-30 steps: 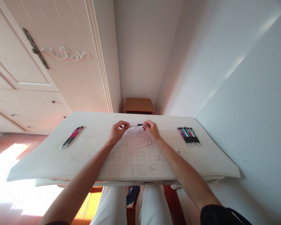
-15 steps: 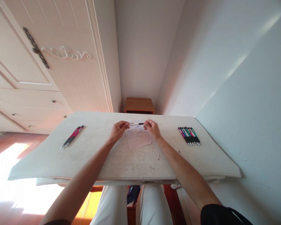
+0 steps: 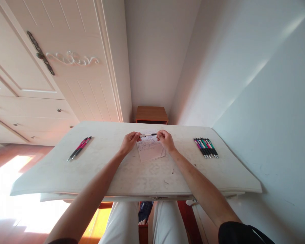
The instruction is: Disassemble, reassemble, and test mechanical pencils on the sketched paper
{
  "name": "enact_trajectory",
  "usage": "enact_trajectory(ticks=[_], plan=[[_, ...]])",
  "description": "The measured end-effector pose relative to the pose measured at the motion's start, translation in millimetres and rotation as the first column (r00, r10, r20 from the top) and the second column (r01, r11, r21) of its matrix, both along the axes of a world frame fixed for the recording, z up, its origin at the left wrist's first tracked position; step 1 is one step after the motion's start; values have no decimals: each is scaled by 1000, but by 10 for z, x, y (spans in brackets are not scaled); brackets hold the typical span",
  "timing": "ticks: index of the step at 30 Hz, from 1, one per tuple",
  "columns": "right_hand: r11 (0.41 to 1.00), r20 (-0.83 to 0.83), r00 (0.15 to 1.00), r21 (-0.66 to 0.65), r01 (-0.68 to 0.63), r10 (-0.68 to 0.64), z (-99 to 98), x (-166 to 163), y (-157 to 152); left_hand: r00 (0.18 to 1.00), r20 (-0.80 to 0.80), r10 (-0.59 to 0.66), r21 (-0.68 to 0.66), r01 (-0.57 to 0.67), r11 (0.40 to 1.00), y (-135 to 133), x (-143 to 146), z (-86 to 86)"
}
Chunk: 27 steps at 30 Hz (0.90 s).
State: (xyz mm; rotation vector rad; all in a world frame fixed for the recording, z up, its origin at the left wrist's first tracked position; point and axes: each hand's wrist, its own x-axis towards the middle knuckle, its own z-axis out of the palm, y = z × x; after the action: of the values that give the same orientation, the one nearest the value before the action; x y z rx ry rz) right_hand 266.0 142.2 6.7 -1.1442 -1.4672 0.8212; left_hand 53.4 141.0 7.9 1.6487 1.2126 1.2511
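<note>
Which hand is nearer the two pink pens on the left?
Left. The left hand sits right of the pink pens; the right hand is farther right, at the far end of the white pen.

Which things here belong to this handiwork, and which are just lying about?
Seemingly involved:
left hand
right hand
white-and-black pen both hold
written-on paper beneath
perhaps two pink pens, pen row

Just around:
wooden stand
white cabinet

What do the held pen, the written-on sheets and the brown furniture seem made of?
Pen: probably plastic, from its smooth pale barrel; the black section may be rubber.
Sheets: likely paper, matte, judging by thin flat edges and handwriting.
Brown furniture: wood or wood-look laminate, satin, from its even brown top.
</note>
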Motion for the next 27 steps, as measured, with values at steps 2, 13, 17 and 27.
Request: enact_trajectory(ticks=[2,13,17,27], plan=[[1000,12,1000,8,4,-4,-8,4,5,1000,-9,-12,18,12,1000,10,-4,-13],[1000,35,999,18,16,-16,30,6,-29,997,80,10,59,-14,998,-15,4,-9],[1000,23,1000,18,18,-18,21,5,-26,999,37,-16,8,16,1000,5,7,-51],[1000,-7,1000,5,9,-9,39,1,-37,998,-42,-43,29,44,999,-27,4,2]])
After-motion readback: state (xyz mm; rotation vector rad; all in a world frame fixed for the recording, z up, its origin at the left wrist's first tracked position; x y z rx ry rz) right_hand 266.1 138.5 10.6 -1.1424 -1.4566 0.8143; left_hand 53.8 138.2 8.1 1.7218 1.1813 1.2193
